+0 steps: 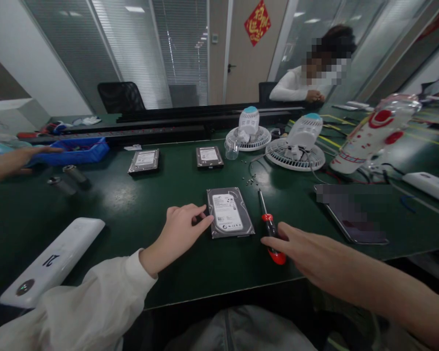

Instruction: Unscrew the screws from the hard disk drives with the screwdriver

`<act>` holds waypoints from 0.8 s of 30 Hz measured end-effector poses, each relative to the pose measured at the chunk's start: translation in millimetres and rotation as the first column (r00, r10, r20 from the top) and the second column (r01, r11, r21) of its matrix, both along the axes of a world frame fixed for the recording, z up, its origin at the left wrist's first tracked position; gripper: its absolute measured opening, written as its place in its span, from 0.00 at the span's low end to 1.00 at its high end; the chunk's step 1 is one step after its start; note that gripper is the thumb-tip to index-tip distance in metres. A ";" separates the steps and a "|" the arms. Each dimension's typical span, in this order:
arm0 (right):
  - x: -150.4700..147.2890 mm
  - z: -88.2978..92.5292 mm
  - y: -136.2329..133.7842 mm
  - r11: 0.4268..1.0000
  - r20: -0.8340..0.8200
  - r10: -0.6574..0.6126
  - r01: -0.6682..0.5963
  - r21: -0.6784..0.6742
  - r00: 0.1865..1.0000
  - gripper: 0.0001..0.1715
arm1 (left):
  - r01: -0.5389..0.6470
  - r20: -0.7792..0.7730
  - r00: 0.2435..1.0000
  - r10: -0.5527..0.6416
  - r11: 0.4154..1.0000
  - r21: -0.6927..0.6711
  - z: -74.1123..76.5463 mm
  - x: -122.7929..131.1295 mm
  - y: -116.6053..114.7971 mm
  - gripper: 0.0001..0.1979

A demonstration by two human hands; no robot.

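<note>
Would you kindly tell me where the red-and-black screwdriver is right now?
In the head view, the screwdriver is just right of the nearest rectangular grey hard drive, with the right hand at its handle.

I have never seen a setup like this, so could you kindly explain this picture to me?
There is no machine: these are a person's own bare hands, seen by a camera on their head, looking forward and down. The left hand has its fingers at the left edge of a hard drive. The right hand has its fingers about a screwdriver; how firmly is unclear. Small metal pieces lie beyond on the green table, with two more hard drives and two white fans. At far left, another person's hand reaches to a blue tray.
</note>
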State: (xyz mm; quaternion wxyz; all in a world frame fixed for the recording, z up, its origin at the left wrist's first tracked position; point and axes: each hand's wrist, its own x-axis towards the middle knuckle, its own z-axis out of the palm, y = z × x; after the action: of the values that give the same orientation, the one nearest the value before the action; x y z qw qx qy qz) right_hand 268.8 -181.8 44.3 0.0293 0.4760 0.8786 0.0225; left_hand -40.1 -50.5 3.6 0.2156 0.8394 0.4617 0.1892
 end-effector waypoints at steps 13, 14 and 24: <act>-3.0 30.7 -19.5 0.938 -0.026 0.055 -0.043 0.344 0.998 0.25 | -0.157 0.099 0.981 0.164 0.985 -0.070 1.8 -5.1 30.5 0.22; 2.2 39.5 -21.4 0.940 -0.118 0.053 -0.009 0.340 0.992 0.26 | -0.173 0.108 0.978 0.181 0.982 -0.081 2.0 -3.3 34.5 0.22; -5.8 125.2 59.3 0.734 -0.690 0.076 0.428 0.527 0.720 0.19 | -0.177 0.046 0.983 0.175 0.983 0.038 -7.3 20.3 55.8 0.24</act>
State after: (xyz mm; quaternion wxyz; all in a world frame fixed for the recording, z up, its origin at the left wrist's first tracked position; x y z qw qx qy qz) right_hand 263.0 -122.6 169.5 -0.4552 0.5173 0.7085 0.1525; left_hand -19.8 5.3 -3.7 0.1901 0.7954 0.5253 0.2351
